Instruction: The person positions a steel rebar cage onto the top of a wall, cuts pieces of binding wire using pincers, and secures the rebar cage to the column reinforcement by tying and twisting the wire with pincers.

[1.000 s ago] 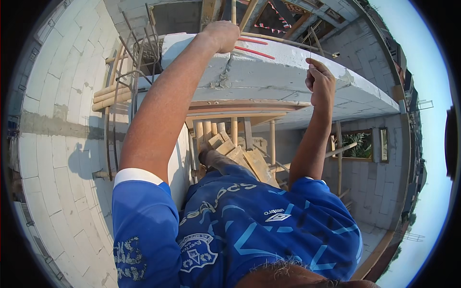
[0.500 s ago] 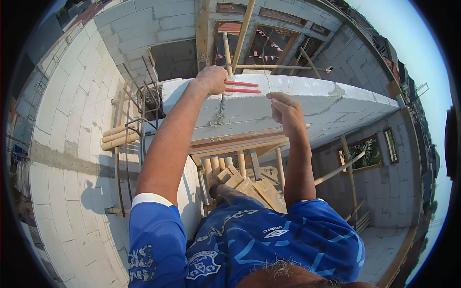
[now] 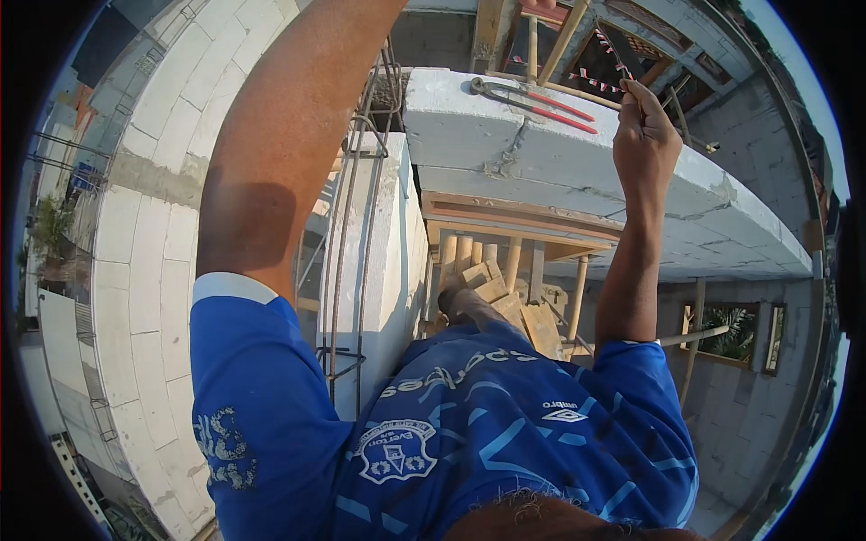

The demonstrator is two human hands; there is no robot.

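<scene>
In my right hand [image 3: 645, 131] a thin wire [image 3: 621, 65] is pinched between thumb and fingers, its length rising toward the upper edge of the view. My left arm [image 3: 262, 153] stretches up past the top edge. Only a sliver of fingers [image 3: 541, 4] shows up there, and whether they hold the wire is not visible. Red-handled pincers [image 3: 541, 106] lie on top of the white block wall [image 3: 469, 140], between my two arms and touched by neither hand.
Bent steel rebar [image 3: 338, 234] stands beside a white block column on the left. Below the wall are a wooden frame [image 3: 514, 225], bamboo poles [image 3: 465, 252] and loose planks [image 3: 541, 329]. Bamboo props [image 3: 564, 41] slant beyond the wall, near red-and-white bunting [image 3: 591, 79].
My left hand has let go of the pincers, leaving them on the wall, and has reached up out of most of the view. My right hand has risen with the wire.
</scene>
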